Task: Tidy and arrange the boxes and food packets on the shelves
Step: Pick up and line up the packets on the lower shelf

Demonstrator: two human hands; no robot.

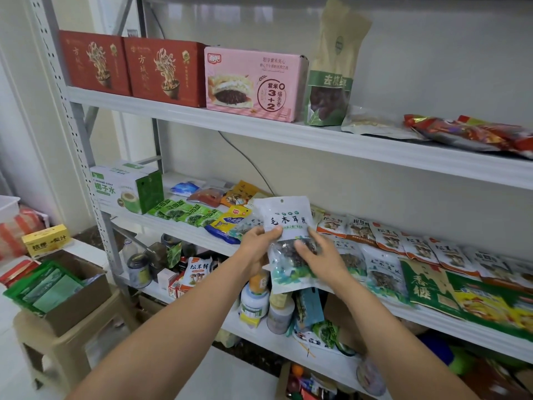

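Note:
I hold a white-and-green packet of dried black fungus (285,223) upright in front of the middle shelf (184,229). My left hand (256,249) grips its left edge, thumb across the front. My right hand (320,258) holds its right side, fingers curled over the clear window. More packets of the same kind (380,267) lie on the shelf to the right, beside mushroom packets (389,235). Green seaweed packets (184,212) and a coconut water box (127,189) sit to the left. Two red boxes (164,73) and a pink cake box (253,85) stand on the top shelf (259,131).
A tall paper bag (331,82) and red snack packets (473,134) sit on the top shelf's right. Jars and bottles (256,301) crowd the lower shelf. A cardboard box of green packets (57,287) rests on a plastic stool (60,345) at left, near a yellow box (46,241).

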